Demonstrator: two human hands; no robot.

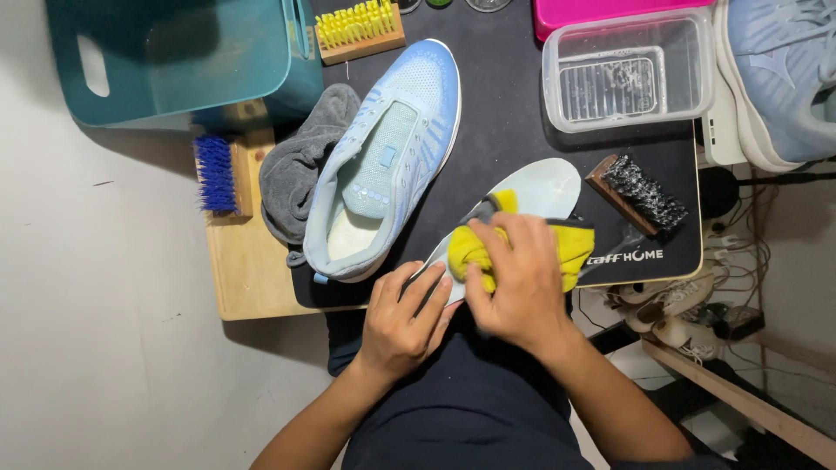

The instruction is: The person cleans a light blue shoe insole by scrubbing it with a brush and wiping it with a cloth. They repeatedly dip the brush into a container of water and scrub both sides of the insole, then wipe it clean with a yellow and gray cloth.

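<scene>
A pale insole (542, 186) lies on the black mat (514, 104) near its front edge. My right hand (519, 280) presses a yellow cloth (573, 247) onto the insole's near half. My left hand (402, 317) holds the insole's near end, fingers laid flat on it. A light blue sneaker (392, 157) without laces lies to the left on the mat, toe pointing away.
A grey towel (296, 165) sits left of the sneaker, with a blue-bristled brush (218, 174) on the wooden board beside it. A black-bristled brush (640, 193), a clear tub (627, 74), a yellow brush (357, 26), a teal basin (174, 57) and another shoe (779, 78) surround the mat.
</scene>
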